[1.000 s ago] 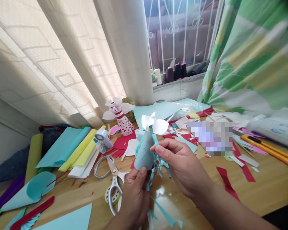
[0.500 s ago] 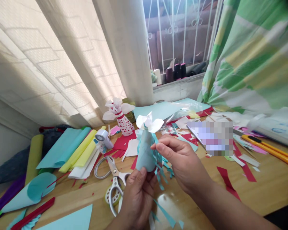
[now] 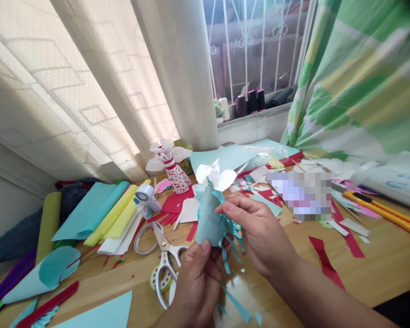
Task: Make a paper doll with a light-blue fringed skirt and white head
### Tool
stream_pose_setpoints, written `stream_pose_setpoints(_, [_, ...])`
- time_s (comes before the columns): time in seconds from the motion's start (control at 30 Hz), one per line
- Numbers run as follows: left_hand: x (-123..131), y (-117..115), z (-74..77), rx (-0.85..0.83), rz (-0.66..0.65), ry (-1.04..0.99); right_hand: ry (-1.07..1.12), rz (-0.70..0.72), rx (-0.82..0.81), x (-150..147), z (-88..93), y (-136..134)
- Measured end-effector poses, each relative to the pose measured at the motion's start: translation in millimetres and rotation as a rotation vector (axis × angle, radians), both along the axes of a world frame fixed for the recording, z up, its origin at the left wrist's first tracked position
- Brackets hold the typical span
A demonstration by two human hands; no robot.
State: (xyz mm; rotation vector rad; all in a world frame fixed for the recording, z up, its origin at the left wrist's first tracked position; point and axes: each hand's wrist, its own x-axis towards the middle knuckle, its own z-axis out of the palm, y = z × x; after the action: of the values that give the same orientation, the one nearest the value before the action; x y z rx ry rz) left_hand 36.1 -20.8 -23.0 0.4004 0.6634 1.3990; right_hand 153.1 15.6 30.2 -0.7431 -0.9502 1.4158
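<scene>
A light-blue paper cone (image 3: pixel 209 221) is held upright at its lower end by my left hand (image 3: pixel 203 273), thumb in front and fingers behind. White petal-like paper (image 3: pixel 216 176) tops it. Blue paper fringe (image 3: pixel 226 255) hangs down along its right side. At that side, my right hand (image 3: pixel 254 225) has thumb and forefinger pinched together against the fringe; the exact strip between the fingertips is hard to make out. Left of my left hand lie silver scissors (image 3: pixel 165 257), partly over a roll of clear tape (image 3: pixel 159 279).
A red-and-white paper figure (image 3: pixel 175 175) stands at the back. Rolled coloured paper (image 3: pixel 88 212), a white device (image 3: pixel 148 198) and a blue cone (image 3: pixel 43 275) lie left. Rightward are a blurred-out phone-like item (image 3: pixel 300 196), a yellow cutter (image 3: pixel 382 207) and red paper scraps (image 3: pixel 324 262).
The cone has shifted slightly right with my left hand, and the fringe has swung a little. My right hand stays pinched beside it, nearly in the same place.
</scene>
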Motion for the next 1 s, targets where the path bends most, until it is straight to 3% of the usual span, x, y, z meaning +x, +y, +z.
stream_pose_setpoints(0.17, [-0.6,0.5,-1.2,0.005,-0.009,-0.008,-0.035,-0.014,0.073,0.7,-2.3,0.1])
stream_pose_setpoints(0.37, [-2.0,1.9,-2.3,0.015,0.001,-0.037,-0.347,-0.305,0.412,9.5,3.1,-2.2])
stream_pose_setpoints(0.57, [-2.6,1.2,1.4,-0.023,0.045,-0.004,-0.597,-0.277,0.397,20.0,11.1,-2.7])
stream_pose_setpoints(0.73, [-1.2,1.2,2.5,-0.042,0.068,0.008,-0.771,-0.479,0.588,21.9,9.3,0.6])
stream_pose_setpoints(1.0, [0.6,1.3,1.4,-0.049,0.058,0.052,-0.924,-0.689,0.839,22.8,3.2,2.5])
